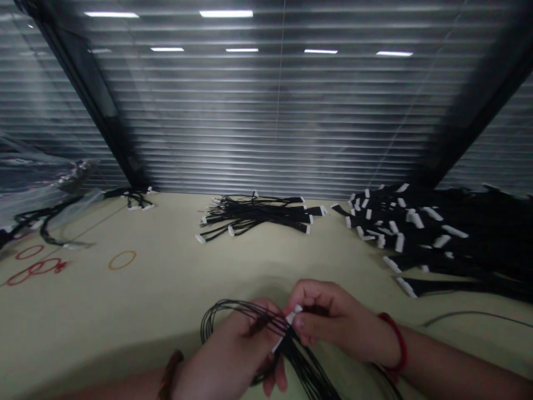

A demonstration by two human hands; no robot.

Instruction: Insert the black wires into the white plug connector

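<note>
A bundle of thin black wires [310, 366] with white connectors is between my two hands, low in the view. My left hand [239, 344] is closed round the wires, some of which loop over its back. With thumb and fingers my right hand [331, 319] pinches a white connector [293, 314] at the top of the bundle. The wires run down from there past the bottom edge of the view. My fingers hide part of the connector and where the wires enter it.
Short black cables with white ends [266, 214] lie at the back middle of the pale table [166, 311]. A large heap of black cables [458, 233] fills the right. At left are red rubber bands [33, 270], a yellow band [122, 260], more cables and clear plastic bags [37, 183]. A blind-covered window stands behind.
</note>
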